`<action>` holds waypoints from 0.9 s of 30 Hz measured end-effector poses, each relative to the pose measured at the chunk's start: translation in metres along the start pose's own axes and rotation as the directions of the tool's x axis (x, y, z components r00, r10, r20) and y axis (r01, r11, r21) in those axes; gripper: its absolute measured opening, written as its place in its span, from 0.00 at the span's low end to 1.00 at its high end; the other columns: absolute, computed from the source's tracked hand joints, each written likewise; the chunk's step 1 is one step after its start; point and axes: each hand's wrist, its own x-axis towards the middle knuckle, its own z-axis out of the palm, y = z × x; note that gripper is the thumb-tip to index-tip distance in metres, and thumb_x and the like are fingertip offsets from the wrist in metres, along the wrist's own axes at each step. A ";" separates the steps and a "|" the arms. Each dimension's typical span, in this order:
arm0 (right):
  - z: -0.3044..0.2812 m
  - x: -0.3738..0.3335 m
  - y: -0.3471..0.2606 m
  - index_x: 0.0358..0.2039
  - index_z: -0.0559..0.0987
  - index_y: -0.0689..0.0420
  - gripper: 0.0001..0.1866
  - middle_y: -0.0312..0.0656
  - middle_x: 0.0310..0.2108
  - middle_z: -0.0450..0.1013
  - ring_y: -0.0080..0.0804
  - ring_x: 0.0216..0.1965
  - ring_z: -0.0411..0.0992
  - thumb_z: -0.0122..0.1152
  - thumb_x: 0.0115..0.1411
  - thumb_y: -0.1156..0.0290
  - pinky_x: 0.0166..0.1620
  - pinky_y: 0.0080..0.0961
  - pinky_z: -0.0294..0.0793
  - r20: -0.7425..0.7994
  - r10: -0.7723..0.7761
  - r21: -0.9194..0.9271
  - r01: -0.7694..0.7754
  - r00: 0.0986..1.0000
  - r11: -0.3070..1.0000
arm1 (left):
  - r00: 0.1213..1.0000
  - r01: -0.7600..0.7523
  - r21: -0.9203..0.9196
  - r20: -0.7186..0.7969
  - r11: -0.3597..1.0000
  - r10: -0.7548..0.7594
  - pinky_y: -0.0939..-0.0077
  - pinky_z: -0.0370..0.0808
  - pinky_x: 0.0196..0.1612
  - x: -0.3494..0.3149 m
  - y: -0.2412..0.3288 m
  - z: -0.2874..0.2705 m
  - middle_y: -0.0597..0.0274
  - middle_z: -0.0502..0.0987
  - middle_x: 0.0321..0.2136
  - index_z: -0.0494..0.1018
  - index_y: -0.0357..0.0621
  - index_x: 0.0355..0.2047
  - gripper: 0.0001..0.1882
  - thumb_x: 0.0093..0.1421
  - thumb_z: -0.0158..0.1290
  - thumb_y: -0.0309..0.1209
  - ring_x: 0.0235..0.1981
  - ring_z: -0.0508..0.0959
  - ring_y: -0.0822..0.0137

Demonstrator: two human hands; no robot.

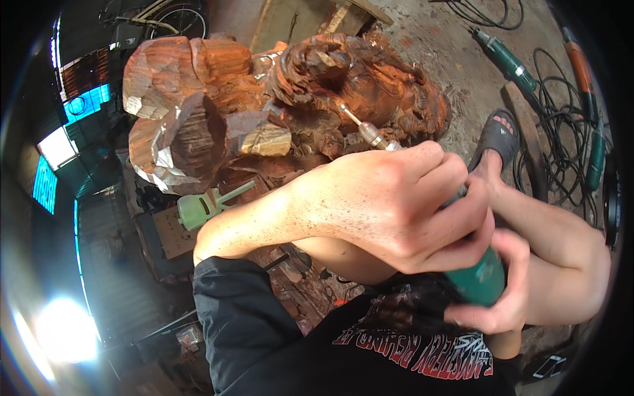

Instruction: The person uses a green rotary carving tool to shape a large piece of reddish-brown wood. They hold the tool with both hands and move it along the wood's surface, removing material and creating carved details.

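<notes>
My left hand (416,204) is wrapped over the front of a green die grinder (479,280), its knuckles facing up. Lower down, my right hand (508,284) grips the rear of the same green body. From beyond my left fist sticks out the metal collet with a thin burr (372,134), aimed up and left at the reddish-brown wood carving (370,89). Whether the burr's tip touches the wood I cannot tell. The carving is large, with curled, cut detail on its right and blocky, rough-faced lumps on its left. My left hand hides the grinder's middle.
Another green power tool (508,63), an orange-bodied tool (578,63) and tangled black cables (561,142) lie on the floor at right, near my sandalled foot (496,135). A pale green plastic piece (196,210) sits left of my forearm. A bicycle wheel (185,20) stands at the back.
</notes>
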 end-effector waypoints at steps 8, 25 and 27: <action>0.002 0.018 -0.001 0.63 0.76 0.69 0.42 0.56 0.57 0.78 0.48 0.59 0.77 0.80 0.48 0.66 0.65 0.40 0.72 -0.092 -0.217 -0.321 0.177 0.972 0.930 | 0.998 -0.057 0.130 -0.001 0.990 0.058 0.77 0.70 0.24 -0.005 -0.004 0.013 0.63 0.73 0.33 0.80 0.41 0.45 0.21 0.51 0.60 0.36 0.27 0.72 0.69; -0.001 0.044 0.007 0.63 0.77 0.70 0.40 0.63 0.58 0.78 0.55 0.59 0.79 0.78 0.48 0.71 0.65 0.42 0.74 -0.055 -0.289 -0.335 0.255 0.956 0.907 | 0.998 0.030 0.161 -0.062 0.987 -0.020 0.79 0.67 0.23 -0.014 -0.016 0.019 0.66 0.73 0.32 0.81 0.44 0.43 0.18 0.50 0.60 0.35 0.24 0.68 0.71; -0.002 0.046 0.008 0.63 0.78 0.70 0.40 0.63 0.57 0.78 0.55 0.58 0.79 0.78 0.48 0.70 0.64 0.43 0.74 -0.056 -0.292 -0.329 0.259 0.955 0.908 | 0.997 0.037 0.146 -0.070 0.989 -0.027 0.79 0.67 0.23 -0.014 -0.018 0.021 0.66 0.73 0.32 0.81 0.44 0.42 0.18 0.50 0.60 0.35 0.25 0.68 0.71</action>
